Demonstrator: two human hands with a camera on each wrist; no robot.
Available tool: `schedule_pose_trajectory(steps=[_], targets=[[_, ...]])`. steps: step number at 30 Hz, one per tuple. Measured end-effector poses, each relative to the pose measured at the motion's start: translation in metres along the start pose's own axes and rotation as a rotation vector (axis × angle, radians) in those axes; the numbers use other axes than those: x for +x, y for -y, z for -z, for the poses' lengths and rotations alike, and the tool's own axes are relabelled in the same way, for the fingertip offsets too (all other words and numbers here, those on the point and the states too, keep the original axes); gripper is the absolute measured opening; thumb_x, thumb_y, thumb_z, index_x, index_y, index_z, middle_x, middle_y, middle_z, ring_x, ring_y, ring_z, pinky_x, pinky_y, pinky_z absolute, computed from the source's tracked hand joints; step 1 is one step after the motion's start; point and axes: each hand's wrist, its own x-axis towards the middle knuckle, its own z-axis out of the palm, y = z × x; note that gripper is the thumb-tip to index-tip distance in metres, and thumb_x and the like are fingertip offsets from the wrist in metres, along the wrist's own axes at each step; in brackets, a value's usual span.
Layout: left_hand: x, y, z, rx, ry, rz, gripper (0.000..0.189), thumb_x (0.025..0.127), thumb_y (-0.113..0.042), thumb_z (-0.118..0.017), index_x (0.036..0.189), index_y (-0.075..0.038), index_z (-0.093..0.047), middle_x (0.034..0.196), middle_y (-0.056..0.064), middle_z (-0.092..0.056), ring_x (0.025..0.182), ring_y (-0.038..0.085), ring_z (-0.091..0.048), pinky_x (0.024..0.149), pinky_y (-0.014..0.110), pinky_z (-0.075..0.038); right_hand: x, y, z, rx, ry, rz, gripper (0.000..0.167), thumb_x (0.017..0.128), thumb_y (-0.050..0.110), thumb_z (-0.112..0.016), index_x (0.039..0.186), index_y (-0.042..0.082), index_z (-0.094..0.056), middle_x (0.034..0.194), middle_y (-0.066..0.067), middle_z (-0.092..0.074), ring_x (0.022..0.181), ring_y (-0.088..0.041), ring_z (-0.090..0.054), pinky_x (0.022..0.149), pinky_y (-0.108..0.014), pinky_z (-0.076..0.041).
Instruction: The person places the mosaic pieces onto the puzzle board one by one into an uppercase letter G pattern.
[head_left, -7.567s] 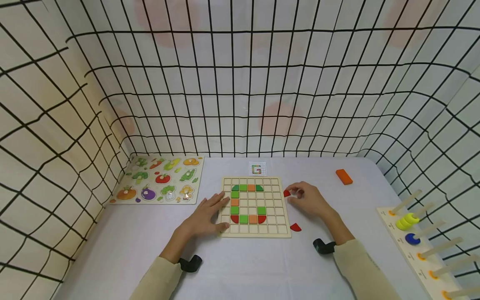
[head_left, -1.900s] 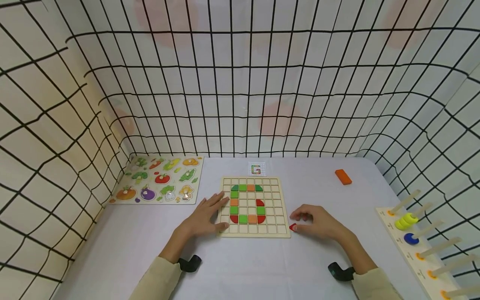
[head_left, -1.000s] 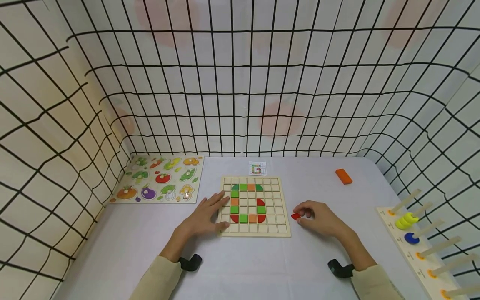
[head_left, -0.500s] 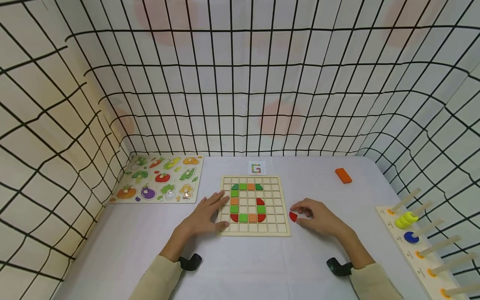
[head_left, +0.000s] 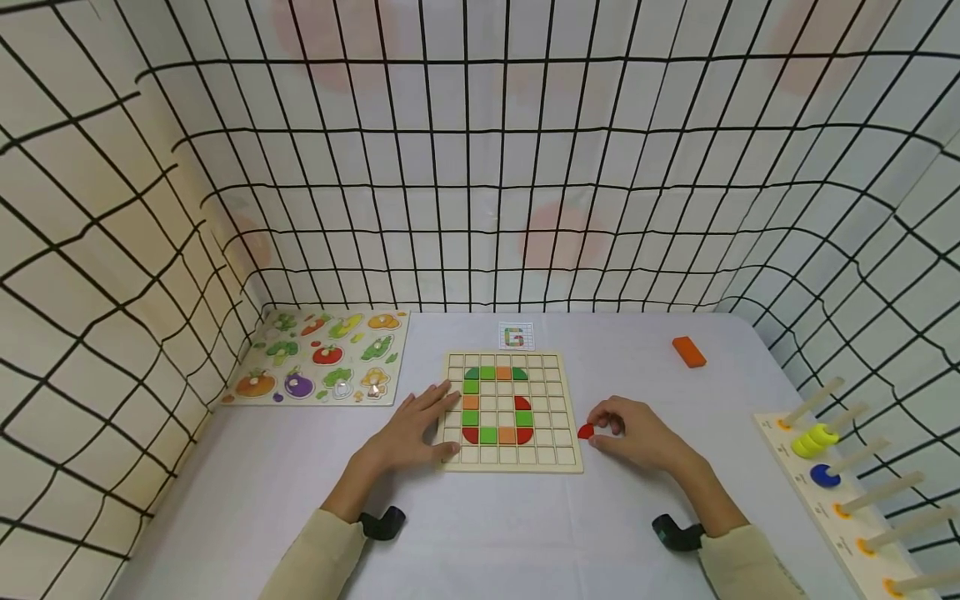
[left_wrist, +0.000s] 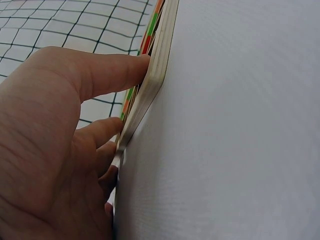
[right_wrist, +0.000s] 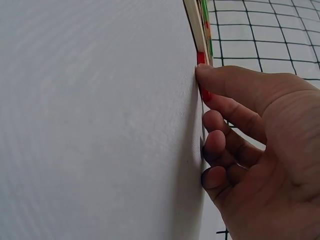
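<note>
A wooden grid board (head_left: 544, 456) lies on the table, holding green, orange and red tiles laid out in a G-like outline. My left hand (head_left: 411, 432) rests on its left edge with spread fingers; in the left wrist view the thumb (left_wrist: 117, 72) touches the board's corner. Just off the board's right side, my right hand (head_left: 637, 432) pinches a red quarter-circle tile (head_left: 586, 432) between thumb and forefinger. The right wrist view shows this red tile (right_wrist: 201, 58) low at the tabletop, close to the board's edge, partly hidden by the thumb.
Behind the board lies a small pattern card (head_left: 516, 336). A vegetable puzzle (head_left: 397, 367) is at the left, an orange block (head_left: 688, 352) at the back right. A peg board (head_left: 825, 508) with yellow and blue rings stands right. Black wire mesh surrounds the table.
A red quarter-circle tile, earlier by the right hand, now sits on the board above the right green square. The right hand has since taken the other red tile, turning it and shifting it slightly back.
</note>
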Motion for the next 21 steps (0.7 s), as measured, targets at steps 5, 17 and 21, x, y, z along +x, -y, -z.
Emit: schedule_pose_trajectory(steps=[5, 17, 21], targets=[[-0.001, -0.001, 0.0, -0.007, 0.005, 0.008, 0.084, 0.093, -0.057, -0.062, 0.163, -0.022, -0.033, 0.174, 0.001, -0.017, 0.162, 0.029, -0.014, 0.13, 0.057, -0.009, 0.0, 0.0, 0.0, 0.001, -0.022, -0.006, 0.021, 0.088, 0.019, -0.081, 0.107, 0.017, -0.073, 0.093, 0.004, -0.062, 0.084, -0.016, -0.053, 0.07, -0.022, -0.048], [0.0, 0.001, 0.0, -0.016, 0.0, -0.001, 0.084, 0.093, -0.056, -0.063, 0.163, -0.022, -0.032, 0.174, 0.0, -0.016, 0.162, 0.029, -0.013, 0.13, 0.057, -0.008, 0.01, 0.011, 0.002, 0.004, -0.092, 0.0, 0.022, 0.088, 0.021, -0.082, 0.109, 0.017, -0.076, 0.09, 0.005, -0.062, 0.083, -0.016, -0.054, 0.067, -0.023, -0.046], [0.001, 0.001, 0.0, -0.016, 0.001, 0.001, 0.084, 0.093, -0.057, -0.062, 0.163, -0.022, -0.032, 0.174, 0.0, -0.016, 0.162, 0.028, -0.013, 0.13, 0.058, -0.008, 0.018, 0.019, 0.002, 0.023, -0.102, -0.001, 0.021, 0.088, 0.021, -0.081, 0.108, 0.017, -0.077, 0.09, 0.004, -0.063, 0.084, -0.017, -0.055, 0.068, -0.024, -0.047]])
